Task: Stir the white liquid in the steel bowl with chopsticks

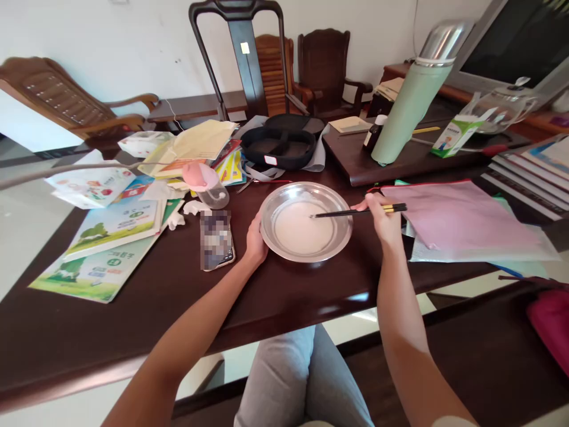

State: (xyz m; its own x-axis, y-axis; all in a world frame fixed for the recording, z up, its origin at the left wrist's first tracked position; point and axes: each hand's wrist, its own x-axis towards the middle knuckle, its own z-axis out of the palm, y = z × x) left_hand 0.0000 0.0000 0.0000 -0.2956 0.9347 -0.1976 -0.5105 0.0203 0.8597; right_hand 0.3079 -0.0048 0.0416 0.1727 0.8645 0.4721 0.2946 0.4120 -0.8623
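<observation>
A shiny metal basin (306,256) stands on the dark table in front of me, with a whitish layer (302,228) covering its bottom; whether that is liquid or powder I cannot tell. My left hand (256,240) grips the basin's left side, its fingers partly hidden behind the rim. In my right hand (377,216) is a pair of dark chopsticks (342,213) with gold bands near the thick ends. They lie nearly level across the right rim, their tips over the whitish layer near the middle.
Left of the basin lie a phone (217,240), a pink-lidded cup (207,185), crumpled tissue (176,220) and booklets (111,231). Behind it sits an open black case (279,148). To the right are a pink pouch (457,213), a tall green thermos (406,110) and a book stack (533,178).
</observation>
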